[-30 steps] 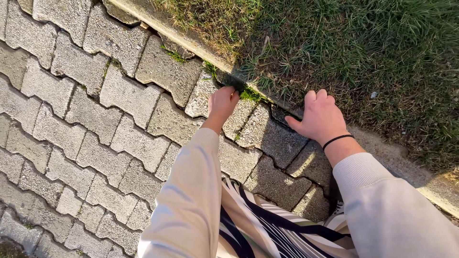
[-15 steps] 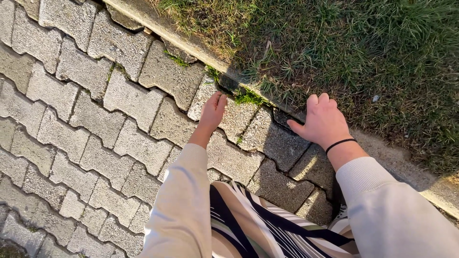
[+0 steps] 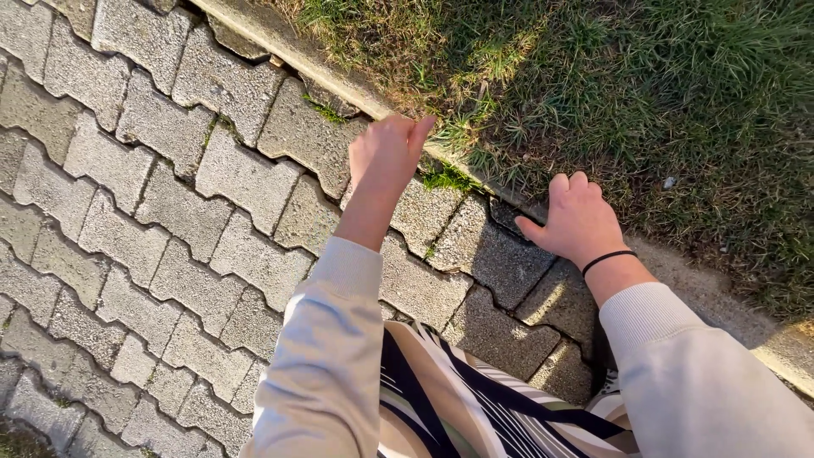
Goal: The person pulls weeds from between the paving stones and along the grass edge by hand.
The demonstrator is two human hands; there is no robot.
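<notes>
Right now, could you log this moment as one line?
left hand: raised over curb | right hand: resting at lawn edge | weed tuft between

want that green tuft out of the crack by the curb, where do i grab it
Pinch the green tuft low, where it meets the joint between the paving stones and the curb. Come from the paved side, since grass crowds the far side. The left hand is closest; the right hand rests farther along.

Head camera (sole view) looks steeply down, close over paving (image 3: pixel 153 195), grass (image 3: pixel 661 93).
</notes>
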